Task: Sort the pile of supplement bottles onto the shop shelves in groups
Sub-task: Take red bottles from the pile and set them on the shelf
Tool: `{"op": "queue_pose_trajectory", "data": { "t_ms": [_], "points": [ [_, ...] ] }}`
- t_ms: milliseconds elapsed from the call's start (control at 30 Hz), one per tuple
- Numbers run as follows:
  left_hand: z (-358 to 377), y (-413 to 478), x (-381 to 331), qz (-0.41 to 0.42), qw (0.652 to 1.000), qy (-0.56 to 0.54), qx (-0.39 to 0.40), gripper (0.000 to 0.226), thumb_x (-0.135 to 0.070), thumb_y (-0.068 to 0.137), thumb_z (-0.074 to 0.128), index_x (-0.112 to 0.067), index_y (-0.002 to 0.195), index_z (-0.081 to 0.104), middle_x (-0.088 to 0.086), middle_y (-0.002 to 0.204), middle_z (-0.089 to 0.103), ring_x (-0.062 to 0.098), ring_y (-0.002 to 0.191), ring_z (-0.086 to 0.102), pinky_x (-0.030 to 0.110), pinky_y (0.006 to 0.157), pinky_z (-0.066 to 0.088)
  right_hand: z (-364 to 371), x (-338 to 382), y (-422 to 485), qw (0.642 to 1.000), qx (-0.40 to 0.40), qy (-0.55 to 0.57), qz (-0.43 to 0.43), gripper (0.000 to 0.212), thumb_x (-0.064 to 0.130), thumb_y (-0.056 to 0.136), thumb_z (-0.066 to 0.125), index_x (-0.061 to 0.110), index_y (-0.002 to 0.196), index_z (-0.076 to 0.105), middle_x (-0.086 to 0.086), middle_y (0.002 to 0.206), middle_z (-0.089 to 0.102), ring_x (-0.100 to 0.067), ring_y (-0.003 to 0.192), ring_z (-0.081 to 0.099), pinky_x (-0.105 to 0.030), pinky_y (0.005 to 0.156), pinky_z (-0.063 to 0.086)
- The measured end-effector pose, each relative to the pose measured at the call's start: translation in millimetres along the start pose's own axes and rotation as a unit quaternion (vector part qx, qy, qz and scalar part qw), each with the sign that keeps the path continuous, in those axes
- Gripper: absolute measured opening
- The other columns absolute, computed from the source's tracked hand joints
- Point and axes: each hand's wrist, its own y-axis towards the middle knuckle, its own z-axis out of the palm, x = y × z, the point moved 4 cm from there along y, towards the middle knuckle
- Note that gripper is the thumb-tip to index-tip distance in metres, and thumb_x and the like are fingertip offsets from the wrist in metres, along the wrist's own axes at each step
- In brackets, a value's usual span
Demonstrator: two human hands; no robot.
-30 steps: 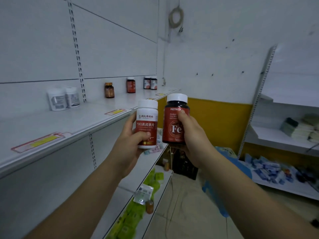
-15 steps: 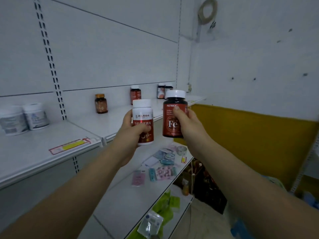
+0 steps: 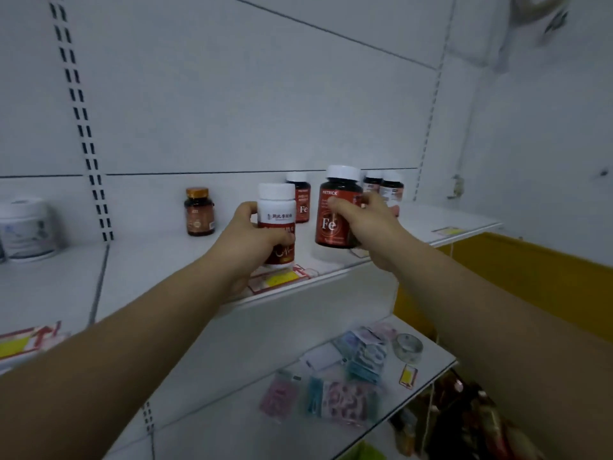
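White shelf (image 3: 149, 270) | left hand (image 3: 252, 240) grips white bottle (image 3: 277, 207) | right hand (image 3: 368, 224) grips Fe bottle (image 3: 335, 224)

top shelf (image 3: 149, 270): tub (image 3: 28, 227) far left; lone bottle (image 3: 199, 212) middle; three bottles (image 3: 301, 207) back right | lower shelf (image 3: 238, 419): packets (image 3: 331, 393); tape (image 3: 407, 346) right of packets

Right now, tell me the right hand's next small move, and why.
Probably set the dark Fe bottle down beside the matching Fe bottle at the back of the upper shelf: the right hand holds it just in front of that twin.
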Motion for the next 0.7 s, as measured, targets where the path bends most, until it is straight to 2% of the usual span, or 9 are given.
{"op": "queue_pose_trajectory", "data": {
  "t_ms": [100, 167, 267, 367, 433, 500, 600, 700],
  "points": [
    [12, 21, 0, -0.013, 0.998, 0.054, -0.022, 0.050, -0.003, 0.079, 0.070, -0.025, 0.115, 0.043, -0.003, 0.095, 0.059, 0.016, 0.089, 0.059, 0.034, 0.083, 0.045, -1, -10, 44, 0.998, 0.046, -0.034, -0.002, 0.058, 0.035, 0.083, 0.071, 0.015, 0.129, 0.042, -0.002, 0.117, 0.059, -0.016, 0.094, 0.060, -0.031, 0.076, 0.045],
    [26, 34, 2, -0.030, 0.996, 0.080, -0.032, 0.052, -0.005, 0.080, 0.070, -0.024, 0.122, 0.045, -0.001, 0.103, 0.060, 0.019, 0.097, 0.058, 0.036, 0.088, 0.045, -3, -18, 70, 0.995, 0.078, -0.057, -0.010, 0.058, 0.035, 0.085, 0.069, 0.014, 0.131, 0.040, -0.002, 0.116, 0.056, -0.016, 0.096, 0.056, -0.030, 0.079, 0.043],
    [48, 48, 9, -0.054, 0.991, 0.103, -0.065, 0.058, -0.004, 0.082, 0.069, -0.019, 0.131, 0.044, 0.002, 0.116, 0.058, 0.021, 0.104, 0.054, 0.039, 0.096, 0.043, -4, -36, 105, 0.990, 0.121, -0.076, -0.009, 0.056, 0.033, 0.085, 0.071, 0.012, 0.129, 0.043, -0.005, 0.122, 0.057, -0.020, 0.103, 0.058, -0.033, 0.085, 0.047],
    [68, 61, 14, -0.055, 0.986, 0.118, -0.103, 0.061, -0.005, 0.083, 0.068, -0.019, 0.135, 0.041, 0.002, 0.117, 0.057, 0.018, 0.100, 0.052, 0.034, 0.092, 0.042, -9, -48, 132, 0.983, 0.163, -0.081, -0.012, 0.058, 0.028, 0.085, 0.072, 0.011, 0.131, 0.043, -0.007, 0.130, 0.057, -0.023, 0.114, 0.057, -0.036, 0.093, 0.047],
    [77, 67, 16, -0.053, 0.981, 0.140, -0.121, 0.062, -0.007, 0.083, 0.068, -0.019, 0.136, 0.040, 0.005, 0.122, 0.058, 0.017, 0.101, 0.054, 0.034, 0.093, 0.042, -12, -51, 144, 0.978, 0.185, -0.092, -0.034, 0.063, 0.024, 0.086, 0.071, 0.012, 0.137, 0.036, -0.007, 0.135, 0.053, -0.024, 0.120, 0.054, -0.036, 0.094, 0.044],
    [82, 74, 18, -0.047, 0.974, 0.180, -0.132, 0.060, -0.006, 0.082, 0.069, -0.018, 0.134, 0.041, 0.004, 0.117, 0.060, 0.016, 0.098, 0.056, 0.030, 0.089, 0.044, -17, -54, 154, 0.973, 0.192, -0.108, -0.071, 0.066, 0.021, 0.088, 0.069, 0.014, 0.140, 0.030, -0.008, 0.137, 0.050, -0.025, 0.123, 0.051, -0.037, 0.098, 0.042],
    [86, 79, 20, -0.040, 0.962, 0.231, -0.139, 0.060, -0.003, 0.077, 0.071, -0.018, 0.129, 0.045, -0.002, 0.103, 0.062, 0.008, 0.087, 0.058, 0.019, 0.074, 0.043, -17, -58, 167, 0.964, 0.195, -0.145, -0.109, 0.065, 0.021, 0.088, 0.067, 0.013, 0.140, 0.029, -0.008, 0.135, 0.051, -0.026, 0.121, 0.051, -0.038, 0.098, 0.041],
    [87, 81, 24, -0.040, 0.954, 0.260, -0.146, 0.066, -0.006, 0.075, 0.075, -0.020, 0.130, 0.043, -0.006, 0.101, 0.059, 0.009, 0.089, 0.056, 0.023, 0.081, 0.041, -13, -61, 181, 0.960, 0.198, -0.159, -0.119, 0.064, 0.020, 0.088, 0.067, 0.012, 0.139, 0.029, -0.009, 0.134, 0.052, -0.027, 0.120, 0.052, -0.037, 0.096, 0.041]
  ]
}}
